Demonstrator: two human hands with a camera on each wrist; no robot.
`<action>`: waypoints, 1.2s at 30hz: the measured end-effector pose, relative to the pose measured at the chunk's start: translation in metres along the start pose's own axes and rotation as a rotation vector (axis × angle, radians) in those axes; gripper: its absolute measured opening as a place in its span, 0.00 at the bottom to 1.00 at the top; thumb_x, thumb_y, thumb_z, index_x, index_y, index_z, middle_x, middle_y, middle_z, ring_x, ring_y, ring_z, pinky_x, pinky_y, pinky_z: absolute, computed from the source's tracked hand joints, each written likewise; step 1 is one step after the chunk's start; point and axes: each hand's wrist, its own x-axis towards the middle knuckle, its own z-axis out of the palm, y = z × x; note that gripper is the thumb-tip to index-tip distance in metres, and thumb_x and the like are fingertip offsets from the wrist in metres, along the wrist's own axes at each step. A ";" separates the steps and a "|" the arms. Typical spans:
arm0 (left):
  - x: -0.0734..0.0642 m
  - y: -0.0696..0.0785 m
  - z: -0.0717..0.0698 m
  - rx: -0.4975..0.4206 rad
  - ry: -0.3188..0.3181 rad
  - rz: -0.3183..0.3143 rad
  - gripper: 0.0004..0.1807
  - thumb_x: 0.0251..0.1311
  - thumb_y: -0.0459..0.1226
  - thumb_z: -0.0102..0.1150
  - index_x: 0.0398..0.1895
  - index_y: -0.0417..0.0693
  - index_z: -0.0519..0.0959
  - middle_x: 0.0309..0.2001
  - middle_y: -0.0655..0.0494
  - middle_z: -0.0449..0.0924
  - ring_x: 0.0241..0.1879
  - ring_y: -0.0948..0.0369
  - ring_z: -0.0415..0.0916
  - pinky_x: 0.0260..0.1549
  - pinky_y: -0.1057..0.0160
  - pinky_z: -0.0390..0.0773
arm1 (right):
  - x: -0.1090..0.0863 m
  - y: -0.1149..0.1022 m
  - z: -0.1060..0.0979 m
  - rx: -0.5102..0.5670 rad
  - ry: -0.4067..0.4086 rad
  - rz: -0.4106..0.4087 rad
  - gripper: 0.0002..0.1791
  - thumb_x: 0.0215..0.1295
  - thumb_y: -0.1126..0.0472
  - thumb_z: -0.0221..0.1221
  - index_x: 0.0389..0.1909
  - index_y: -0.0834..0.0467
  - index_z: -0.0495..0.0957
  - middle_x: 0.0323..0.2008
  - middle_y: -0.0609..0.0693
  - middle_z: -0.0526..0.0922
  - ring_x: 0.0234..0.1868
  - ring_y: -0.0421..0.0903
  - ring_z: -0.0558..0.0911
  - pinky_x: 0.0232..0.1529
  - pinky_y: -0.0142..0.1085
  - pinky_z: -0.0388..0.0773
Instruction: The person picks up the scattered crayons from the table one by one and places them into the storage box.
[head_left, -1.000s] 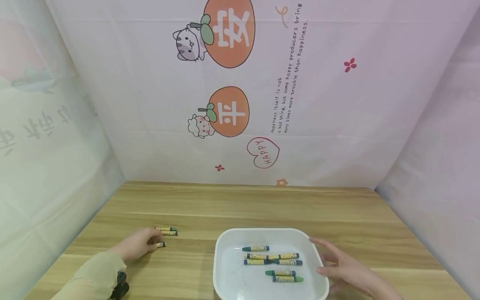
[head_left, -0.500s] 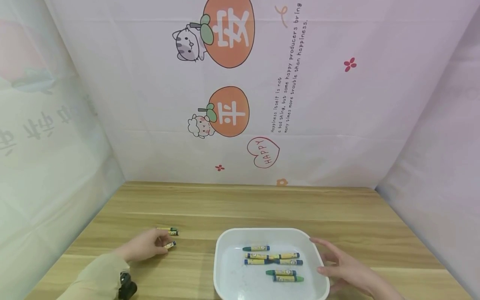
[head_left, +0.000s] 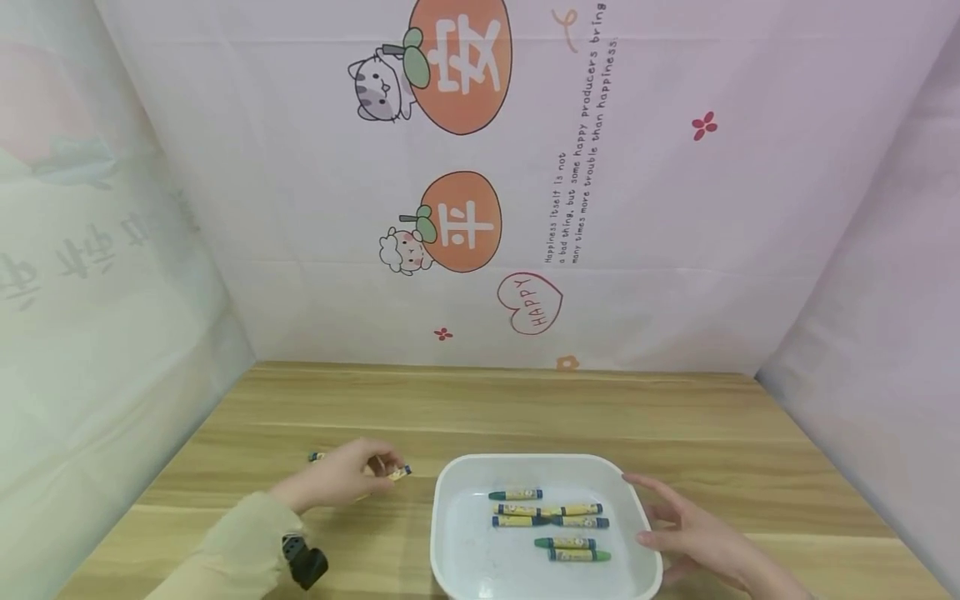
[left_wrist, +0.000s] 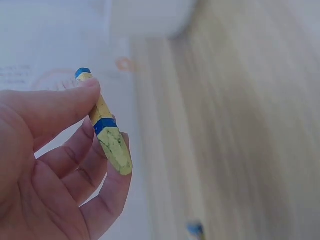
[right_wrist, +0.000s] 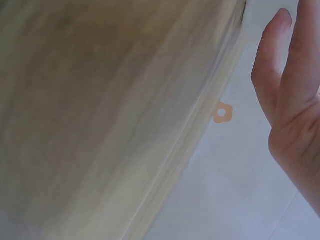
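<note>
My left hand [head_left: 348, 475] pinches a crayon [left_wrist: 102, 112] between thumb and fingers, left of the white box and over the table. This crayon has a yellow wrapper, blue bands and a pale yellow-green tip, plain in the left wrist view. At the right side of the white plastic box [head_left: 442, 533], my right hand [head_left: 690, 533] rests its extended fingertips against the rim. Several crayons lie inside the box, among them a dark green one [head_left: 516, 495] at the back and a light green one [head_left: 579, 555] nearer me. Another crayon [head_left: 317, 456] lies on the table, mostly hidden behind my left hand.
The wooden table [head_left: 480, 408] ends at a white printed cloth [head_left: 637, 317] hanging along its back. More cloth walls [head_left: 862, 350] close in the left and right sides. A dark wrist camera [head_left: 306, 562] sits on my left sleeve.
My left hand has lifted the crayon off the table and carried it right, towards the box. My right hand has stayed at the box's rim.
</note>
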 end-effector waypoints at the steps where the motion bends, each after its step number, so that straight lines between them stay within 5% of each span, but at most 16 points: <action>1: 0.005 0.006 0.001 0.006 0.002 0.012 0.10 0.55 0.36 0.61 0.42 0.49 0.79 0.35 0.61 0.77 0.35 0.69 0.73 0.33 0.70 0.74 | 0.000 0.000 0.000 -0.005 0.001 -0.003 0.42 0.65 0.62 0.54 0.70 0.59 0.37 0.57 0.79 0.58 0.47 0.52 0.79 0.35 0.55 0.80; 11: 0.052 0.070 0.019 0.007 -0.055 0.097 0.12 0.57 0.36 0.60 0.45 0.50 0.78 0.40 0.60 0.79 0.39 0.66 0.75 0.40 0.68 0.76 | -0.003 0.003 -0.003 0.047 -0.059 -0.045 0.39 0.67 0.65 0.51 0.70 0.57 0.38 0.55 0.66 0.67 0.46 0.55 0.80 0.37 0.56 0.79; 19: 0.086 0.107 0.050 0.112 -0.236 0.170 0.09 0.58 0.36 0.60 0.43 0.52 0.80 0.37 0.65 0.80 0.35 0.75 0.72 0.38 0.75 0.73 | -0.001 0.003 -0.003 0.030 -0.024 -0.020 0.40 0.66 0.64 0.53 0.70 0.57 0.38 0.56 0.72 0.64 0.47 0.53 0.79 0.36 0.56 0.79; 28: 0.100 0.116 0.077 0.265 -0.384 0.150 0.05 0.53 0.34 0.64 0.33 0.52 0.80 0.30 0.65 0.76 0.29 0.74 0.69 0.30 0.76 0.72 | -0.001 0.006 -0.005 0.034 -0.047 -0.052 0.38 0.67 0.65 0.51 0.70 0.56 0.38 0.53 0.64 0.69 0.46 0.54 0.79 0.35 0.56 0.79; 36: 0.097 0.113 0.085 0.274 -0.418 0.088 0.06 0.50 0.31 0.65 0.28 0.49 0.78 0.22 0.66 0.68 0.23 0.72 0.63 0.25 0.76 0.67 | -0.001 0.003 -0.004 0.020 -0.048 -0.042 0.39 0.67 0.64 0.51 0.70 0.57 0.38 0.54 0.63 0.69 0.46 0.53 0.79 0.35 0.56 0.79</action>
